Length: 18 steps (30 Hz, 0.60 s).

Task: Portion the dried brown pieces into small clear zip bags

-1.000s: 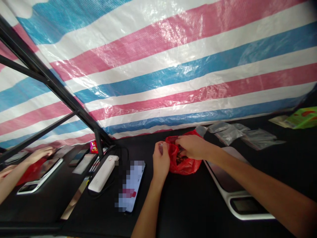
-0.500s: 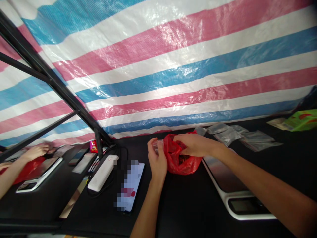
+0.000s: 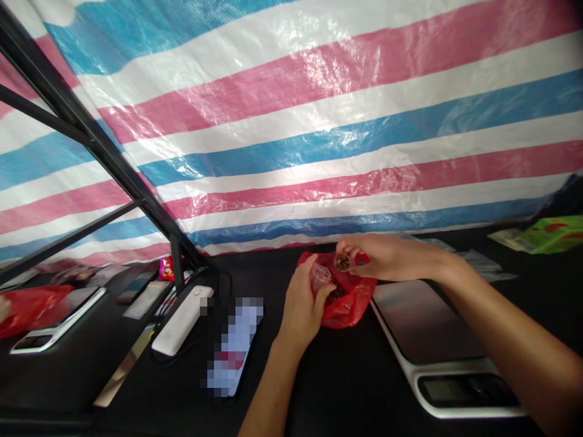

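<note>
On the counter (image 3: 346, 388), just left of the scale (image 3: 423, 321): one red bag (image 3: 353, 311), brown bits (image 3: 336, 295) inside. Your left hand (image 3: 300, 303): fingers gripping clear plastic (image 3: 321, 275). Your right hand (image 3: 382, 257): fingers gripping a cup (image 3: 342, 263), more bits inside. Handling: best keep cup level, plastic steady, both over the bag.

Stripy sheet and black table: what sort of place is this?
Maybe a makeshift work booth: a striped sheet hangs behind, a black frame stands at the left, and a scale sits on the black table.
</note>
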### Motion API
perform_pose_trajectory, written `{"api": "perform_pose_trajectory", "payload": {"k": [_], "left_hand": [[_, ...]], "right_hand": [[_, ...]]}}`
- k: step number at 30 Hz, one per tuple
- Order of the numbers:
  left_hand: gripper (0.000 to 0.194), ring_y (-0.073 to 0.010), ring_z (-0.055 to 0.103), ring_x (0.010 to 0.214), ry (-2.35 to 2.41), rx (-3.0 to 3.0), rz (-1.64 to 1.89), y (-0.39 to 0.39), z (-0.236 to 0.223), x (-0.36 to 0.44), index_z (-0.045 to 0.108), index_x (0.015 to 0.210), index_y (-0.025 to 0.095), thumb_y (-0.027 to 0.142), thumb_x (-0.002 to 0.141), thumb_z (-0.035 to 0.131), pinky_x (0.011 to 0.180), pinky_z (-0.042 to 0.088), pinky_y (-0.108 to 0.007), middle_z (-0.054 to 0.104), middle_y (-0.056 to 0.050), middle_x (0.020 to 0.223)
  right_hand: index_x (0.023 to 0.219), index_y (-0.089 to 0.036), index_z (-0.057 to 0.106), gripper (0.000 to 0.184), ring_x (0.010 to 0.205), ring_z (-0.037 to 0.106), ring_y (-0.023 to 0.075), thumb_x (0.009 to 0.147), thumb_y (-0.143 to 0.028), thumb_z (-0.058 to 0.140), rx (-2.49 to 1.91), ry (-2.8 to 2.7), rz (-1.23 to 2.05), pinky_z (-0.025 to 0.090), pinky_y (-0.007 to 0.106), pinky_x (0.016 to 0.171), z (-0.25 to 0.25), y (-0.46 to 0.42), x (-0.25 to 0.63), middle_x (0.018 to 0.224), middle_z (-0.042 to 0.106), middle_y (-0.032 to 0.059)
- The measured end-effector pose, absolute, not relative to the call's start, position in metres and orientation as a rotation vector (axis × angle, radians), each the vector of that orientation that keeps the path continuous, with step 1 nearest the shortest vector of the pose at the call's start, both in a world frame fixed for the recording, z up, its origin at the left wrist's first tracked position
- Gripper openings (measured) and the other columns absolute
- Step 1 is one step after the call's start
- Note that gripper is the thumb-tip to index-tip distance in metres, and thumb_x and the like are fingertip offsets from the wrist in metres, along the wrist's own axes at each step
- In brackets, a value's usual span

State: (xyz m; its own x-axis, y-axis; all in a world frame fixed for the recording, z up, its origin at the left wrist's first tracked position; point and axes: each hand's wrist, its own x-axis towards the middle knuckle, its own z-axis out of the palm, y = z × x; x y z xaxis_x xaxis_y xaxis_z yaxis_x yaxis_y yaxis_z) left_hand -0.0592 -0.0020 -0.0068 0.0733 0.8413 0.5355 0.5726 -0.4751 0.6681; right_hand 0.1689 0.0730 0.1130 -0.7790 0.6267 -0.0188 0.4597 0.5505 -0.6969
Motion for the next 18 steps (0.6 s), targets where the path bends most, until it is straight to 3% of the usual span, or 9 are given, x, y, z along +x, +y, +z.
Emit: {"api": "perform_pose_trajectory", "payload": {"k": [4, 10, 18], "left_hand": [[0.061, -0.0304, 0.055, 0.142, 1.413, 2.073, 1.301, -0.002, -0.008, -0.058, 0.042, 0.154, 0.026, 0.034, 0.098, 0.066, 0.121, 0.043, -0.053, 0.055, -0.012, 0.155], [0.067, -0.0305, 0.054, 0.144, 1.380, 2.011, 1.407, -0.002, -0.011, -0.059, 0.039, 0.157, 0.027, 0.034, 0.097, 0.068, 0.121, 0.044, -0.053, 0.053, -0.013, 0.158], [0.068, -0.0328, 0.055, 0.143, 1.353, 1.915, 1.422, -0.004, -0.007, -0.058, 0.044, 0.157, 0.025, 0.035, 0.095, 0.070, 0.120, 0.044, -0.053, 0.055, -0.015, 0.157]], "right_hand": [[0.104, -0.019, 0.067, 0.012, 0.081, 0.064, 0.0186, 0.093, -0.023, 0.064, -0.832, -2.581, 0.877, 0.045, 0.027, 0.071, 0.120, 0.058, 0.153, 0.094, 0.071, 0.0028], [0.098, -0.020, 0.069, 0.013, 0.102, 0.064, 0.0217, 0.094, -0.010, 0.061, -0.738, -2.641, 0.521, 0.045, 0.033, 0.093, 0.122, 0.043, 0.135, 0.107, 0.066, 0.0050], [0.104, -0.020, 0.071, 0.016, 0.115, 0.061, 0.0237, 0.098, -0.013, 0.059, -0.704, -2.643, 0.585, 0.045, 0.035, 0.103, 0.119, 0.043, 0.133, 0.118, 0.064, 0.0075]]}}
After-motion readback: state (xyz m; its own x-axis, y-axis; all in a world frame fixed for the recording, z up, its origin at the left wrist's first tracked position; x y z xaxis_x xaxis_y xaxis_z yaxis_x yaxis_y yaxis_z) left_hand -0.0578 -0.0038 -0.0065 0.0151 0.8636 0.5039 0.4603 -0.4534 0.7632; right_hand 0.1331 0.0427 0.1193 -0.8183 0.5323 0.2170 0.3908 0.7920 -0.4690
